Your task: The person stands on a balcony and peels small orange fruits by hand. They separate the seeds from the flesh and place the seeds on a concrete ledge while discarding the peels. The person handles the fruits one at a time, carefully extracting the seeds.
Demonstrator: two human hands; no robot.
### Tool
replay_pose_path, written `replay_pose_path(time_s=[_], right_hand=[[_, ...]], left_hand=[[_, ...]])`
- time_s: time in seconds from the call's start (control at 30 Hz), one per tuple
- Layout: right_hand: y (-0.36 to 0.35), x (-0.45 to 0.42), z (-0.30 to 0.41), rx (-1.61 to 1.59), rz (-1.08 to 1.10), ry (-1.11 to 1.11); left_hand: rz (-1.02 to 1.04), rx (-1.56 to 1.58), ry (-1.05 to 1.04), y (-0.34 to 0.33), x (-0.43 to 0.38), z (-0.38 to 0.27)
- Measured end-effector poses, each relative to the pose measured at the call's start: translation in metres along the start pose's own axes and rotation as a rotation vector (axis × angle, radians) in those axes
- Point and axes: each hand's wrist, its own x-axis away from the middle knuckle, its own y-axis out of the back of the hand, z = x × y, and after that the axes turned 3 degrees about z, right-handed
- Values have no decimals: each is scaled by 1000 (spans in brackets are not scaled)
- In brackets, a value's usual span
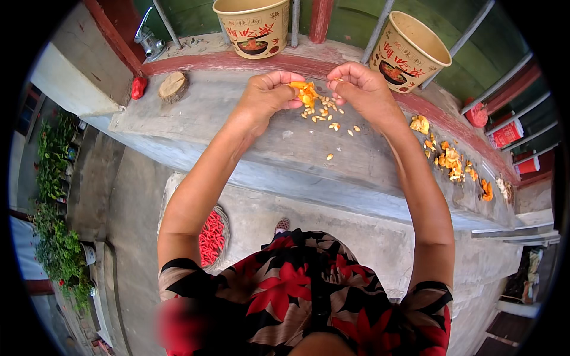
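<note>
My left hand (275, 92) grips a clump of orange pumpkin pulp (307, 94) between thumb and fingers. To its right, my right hand (358, 86) pinches a small pale seed (339, 80) between thumb and fingertips. Pumpkin seeds (321, 111) lie scattered on the grey concrete ledge (285, 142) below and between my hands, with a single one (329, 156) nearer the ledge's front edge. More orange pulp scraps (450, 161) lie on the ledge beyond my right forearm, with a paler piece (419, 124) closer to my wrist.
Two printed paper tubs (256, 31) (406, 53) stand on the sill behind the ledge, by metal window bars (377, 31). A wood block (173, 86) and a red object (139, 87) sit at left. Below, a basket (228, 231) of red chili peppers (211, 240) stands by my left arm.
</note>
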Motion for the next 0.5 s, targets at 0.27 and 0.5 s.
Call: replay_pose_path(time_s=[0.27, 0.5], right_hand=[[-10, -2, -11, 61, 51, 99], [-22, -5, -15, 228, 58, 60]], left_hand=[[-1, 101, -8, 6, 0, -2], [19, 118, -38, 0, 1, -3]])
